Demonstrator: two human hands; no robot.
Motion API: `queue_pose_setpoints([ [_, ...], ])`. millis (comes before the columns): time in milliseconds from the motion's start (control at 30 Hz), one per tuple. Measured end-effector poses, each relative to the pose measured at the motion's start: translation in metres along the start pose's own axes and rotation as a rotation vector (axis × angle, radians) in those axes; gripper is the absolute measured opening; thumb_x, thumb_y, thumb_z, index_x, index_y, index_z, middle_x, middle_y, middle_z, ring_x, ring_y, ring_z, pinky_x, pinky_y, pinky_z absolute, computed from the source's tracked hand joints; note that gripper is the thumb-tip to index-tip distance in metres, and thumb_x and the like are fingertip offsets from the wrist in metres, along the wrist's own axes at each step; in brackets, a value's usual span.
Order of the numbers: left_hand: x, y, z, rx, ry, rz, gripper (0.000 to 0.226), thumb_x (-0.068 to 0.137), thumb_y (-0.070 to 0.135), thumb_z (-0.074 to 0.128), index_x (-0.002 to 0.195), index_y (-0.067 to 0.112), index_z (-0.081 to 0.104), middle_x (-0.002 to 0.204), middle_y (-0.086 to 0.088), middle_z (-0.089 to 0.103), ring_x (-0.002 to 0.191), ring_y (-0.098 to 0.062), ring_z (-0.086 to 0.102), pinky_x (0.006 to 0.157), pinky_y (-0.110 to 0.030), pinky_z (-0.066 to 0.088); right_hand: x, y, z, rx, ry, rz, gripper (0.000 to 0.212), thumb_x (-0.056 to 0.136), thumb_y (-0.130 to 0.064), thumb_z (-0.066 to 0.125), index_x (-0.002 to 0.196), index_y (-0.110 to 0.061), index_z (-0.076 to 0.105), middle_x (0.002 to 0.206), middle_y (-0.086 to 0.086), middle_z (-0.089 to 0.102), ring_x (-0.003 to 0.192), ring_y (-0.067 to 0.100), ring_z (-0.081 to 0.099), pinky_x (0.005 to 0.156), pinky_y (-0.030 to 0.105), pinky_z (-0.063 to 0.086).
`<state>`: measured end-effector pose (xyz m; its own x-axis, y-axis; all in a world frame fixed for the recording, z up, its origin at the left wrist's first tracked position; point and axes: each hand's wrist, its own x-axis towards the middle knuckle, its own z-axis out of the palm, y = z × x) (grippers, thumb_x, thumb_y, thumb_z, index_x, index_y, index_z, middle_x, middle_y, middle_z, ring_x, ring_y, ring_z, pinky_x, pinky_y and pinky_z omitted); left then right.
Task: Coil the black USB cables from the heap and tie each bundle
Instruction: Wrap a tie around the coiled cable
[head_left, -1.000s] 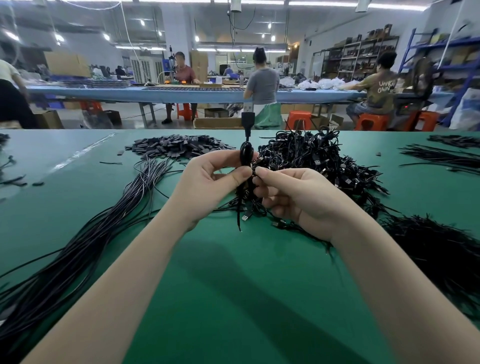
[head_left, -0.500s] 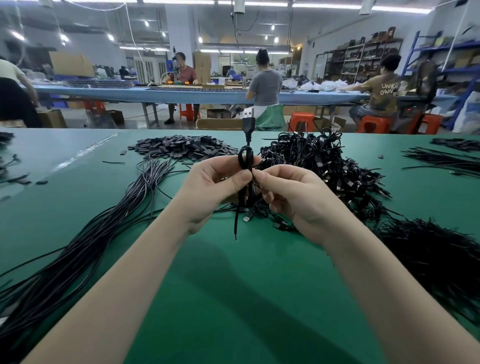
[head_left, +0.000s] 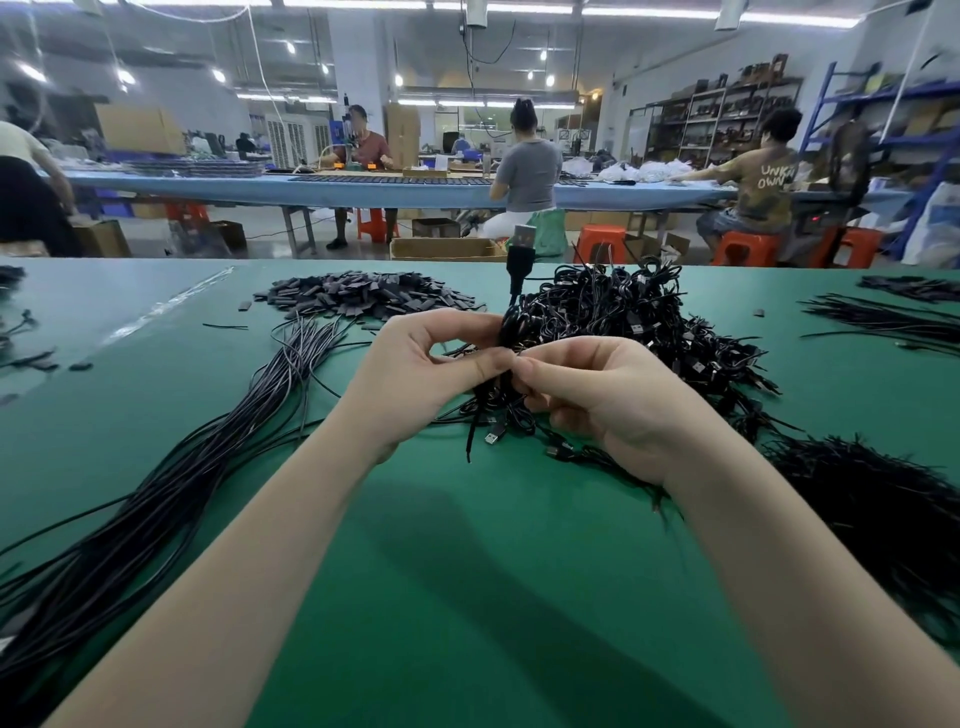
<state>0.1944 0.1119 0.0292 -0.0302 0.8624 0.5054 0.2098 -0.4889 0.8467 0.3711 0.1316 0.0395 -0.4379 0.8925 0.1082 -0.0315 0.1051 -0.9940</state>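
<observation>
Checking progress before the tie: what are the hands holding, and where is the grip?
Both hold one coiled black USB cable. Left hand and right hand pinch its middle; the USB plug sticks up above.

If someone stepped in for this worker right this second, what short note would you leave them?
Left hand: pinching the coiled cable, USB plug sticking up.
Right hand: pinching the same coil at its waist; whether a tie is on it is hidden.
Finished bundles: heaped just behind the hands.
Loose straight cables: long sheaf on the left of the green table.
Thin black strands, probably ties: on the right.
Left to do: finish this bundle, add it to the heap, continue with the sheaf.
</observation>
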Motion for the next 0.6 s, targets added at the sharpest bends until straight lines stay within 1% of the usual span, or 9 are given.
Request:
queue_pose_setpoints([
  [100,0.0,0.001,0.0,-0.007,0.028,-0.019,0.03,0.064,0.033,0.076,0.093,0.027,0.073,0.091,0.01,0.074,0.085,-0.006,0.068,0.073,-0.019,0.053,0.004,0.005,0.004,-0.165,0.091,-0.183,0.007,0.077,-0.018,0.077,0.079,-0.014,0.072,0.065,-0.005,0.067,0.059,0.006,0.057,0.053,0.016,0.044],
  [200,-0.001,0.005,-0.002,-0.002,0.044,-0.038,0.032,0.063,0.037,0.077,0.094,0.028,0.074,0.093,0.006,0.075,0.087,-0.009,0.069,0.076,-0.023,0.054,0.005,0.007,0.005,-0.257,0.142,-0.317,0.005,0.079,-0.019,0.076,0.08,-0.015,0.072,0.069,-0.002,0.07,0.063,0.007,0.06,0.059,0.02,0.048],
  [233,-0.001,0.007,-0.003,-0.005,0.044,-0.048,0.032,0.062,0.037,0.077,0.093,0.028,0.074,0.092,0.005,0.075,0.085,-0.009,0.069,0.074,-0.022,0.054,0.004,0.006,0.006,-0.311,0.161,-0.367,0.004,0.08,-0.019,0.076,0.081,-0.016,0.073,0.071,-0.001,0.071,0.063,0.007,0.061,0.06,0.02,0.049],
  [300,-0.001,0.011,-0.004,-0.043,0.022,-0.088,0.029,0.063,0.033,0.077,0.091,0.026,0.075,0.09,0.004,0.076,0.078,-0.008,0.069,0.067,-0.019,0.053,0.003,0.004,0.005,-0.434,0.176,-0.483,0.001,0.082,-0.017,0.075,0.082,-0.017,0.074,0.071,-0.005,0.071,0.063,0.002,0.062,0.06,0.015,0.048],
  [400,-0.002,0.018,-0.006,-0.105,-0.044,-0.193,0.034,0.063,0.029,0.076,0.095,0.019,0.075,0.087,0.003,0.075,0.069,-0.008,0.068,0.061,-0.022,0.054,0.002,-0.002,0.003,-0.534,0.166,-0.612,0.011,0.081,-0.012,0.075,0.083,-0.022,0.073,0.075,-0.014,0.07,0.069,-0.001,0.064,0.065,0.011,0.047],
  [467,-0.003,0.024,-0.007,-0.135,-0.092,-0.263,0.038,0.065,0.028,0.075,0.1,0.013,0.074,0.08,0.004,0.073,0.063,-0.008,0.064,0.06,-0.022,0.054,0.0,-0.004,0.002,-0.605,0.185,-0.679,0.013,0.081,-0.012,0.075,0.083,-0.024,0.073,0.078,-0.019,0.068,0.073,0.0,0.063,0.068,0.012,0.046],
  [500,-0.004,0.026,-0.008,-0.147,-0.115,-0.288,0.035,0.068,0.027,0.074,0.099,0.012,0.074,0.073,0.006,0.071,0.058,-0.007,0.062,0.057,-0.02,0.053,0.0,-0.004,0.002,-0.655,0.201,-0.727,0.011,0.081,-0.012,0.075,0.084,-0.023,0.073,0.08,-0.02,0.067,0.075,0.0,0.062,0.069,0.013,0.046],
  [567,-0.005,0.031,-0.008,-0.179,-0.144,-0.333,0.025,0.075,0.024,0.071,0.097,0.011,0.073,0.06,0.01,0.065,0.048,-0.004,0.057,0.048,-0.015,0.047,-0.001,-0.005,0.002,-0.732,0.214,-0.844,0.006,0.082,-0.01,0.074,0.085,-0.016,0.074,0.081,-0.014,0.067,0.079,0.003,0.062,0.071,0.019,0.049],
  [600,-0.005,0.032,-0.008,-0.202,-0.151,-0.364,0.021,0.076,0.022,0.07,0.094,0.011,0.072,0.057,0.01,0.063,0.045,-0.003,0.056,0.045,-0.013,0.044,-0.001,-0.004,0.003,-0.765,0.215,-0.903,0.004,0.083,-0.008,0.073,0.085,-0.011,0.074,0.082,-0.009,0.068,0.08,0.008,0.063,0.072,0.024,0.051],
])
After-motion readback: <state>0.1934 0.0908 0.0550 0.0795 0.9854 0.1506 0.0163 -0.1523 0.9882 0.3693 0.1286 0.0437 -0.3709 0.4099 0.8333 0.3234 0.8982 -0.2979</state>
